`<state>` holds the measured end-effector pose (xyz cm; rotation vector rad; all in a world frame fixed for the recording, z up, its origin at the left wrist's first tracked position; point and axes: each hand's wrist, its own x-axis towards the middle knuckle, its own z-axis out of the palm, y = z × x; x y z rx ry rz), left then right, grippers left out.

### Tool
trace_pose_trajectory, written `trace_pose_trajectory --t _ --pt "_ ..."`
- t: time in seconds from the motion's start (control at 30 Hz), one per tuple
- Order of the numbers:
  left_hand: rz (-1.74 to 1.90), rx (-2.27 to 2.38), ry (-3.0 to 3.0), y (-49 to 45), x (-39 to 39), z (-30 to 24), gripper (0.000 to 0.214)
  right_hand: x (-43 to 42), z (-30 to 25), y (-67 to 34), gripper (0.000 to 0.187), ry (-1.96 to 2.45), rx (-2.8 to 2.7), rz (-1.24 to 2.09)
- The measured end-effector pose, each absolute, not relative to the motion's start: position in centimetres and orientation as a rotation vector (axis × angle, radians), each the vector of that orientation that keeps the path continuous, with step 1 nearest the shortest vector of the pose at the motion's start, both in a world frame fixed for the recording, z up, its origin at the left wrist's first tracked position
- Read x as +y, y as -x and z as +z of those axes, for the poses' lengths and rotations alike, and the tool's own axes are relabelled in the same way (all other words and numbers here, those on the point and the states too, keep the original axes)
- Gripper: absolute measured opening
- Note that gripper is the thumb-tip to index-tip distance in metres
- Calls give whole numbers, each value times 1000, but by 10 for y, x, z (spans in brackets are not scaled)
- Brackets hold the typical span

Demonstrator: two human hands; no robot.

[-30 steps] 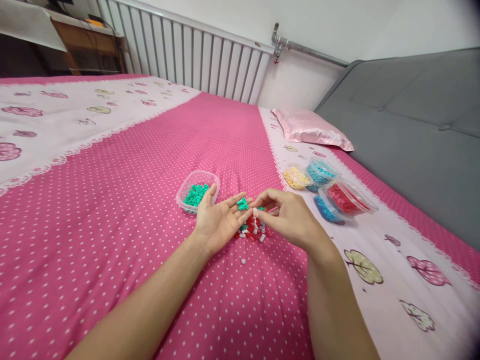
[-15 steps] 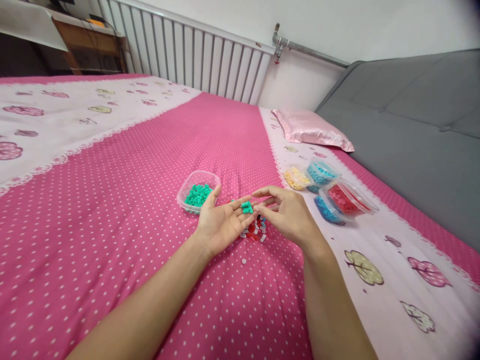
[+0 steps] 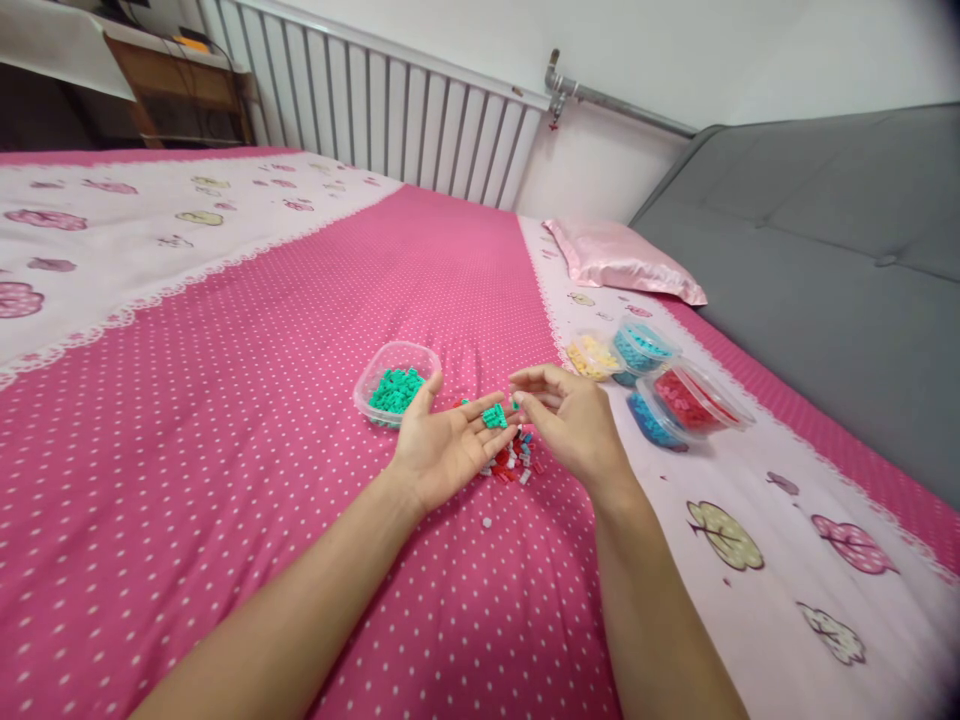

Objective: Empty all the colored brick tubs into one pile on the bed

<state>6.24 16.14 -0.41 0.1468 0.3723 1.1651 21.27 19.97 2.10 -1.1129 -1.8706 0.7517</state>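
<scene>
Green small plastic pieces [image 3: 493, 415]: centre frame, resting on flat, open left hand [image 3: 442, 450]; right hand [image 3: 570, 425], grip pinched closed, has risen from red-and-white loose pile [image 3: 514, 462] to meet them.

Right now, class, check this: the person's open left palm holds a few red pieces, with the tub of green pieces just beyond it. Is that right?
Not quite. In the head view the pieces on the open left hand are green, not red. The tub of green pieces does sit just beyond it.
</scene>
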Motion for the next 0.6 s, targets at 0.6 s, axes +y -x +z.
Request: trace_pose_trajectory --t 0.6 --pt "1445 479 -216 -37 148 44 71 197 28 -213 25 1229 -1796 641"
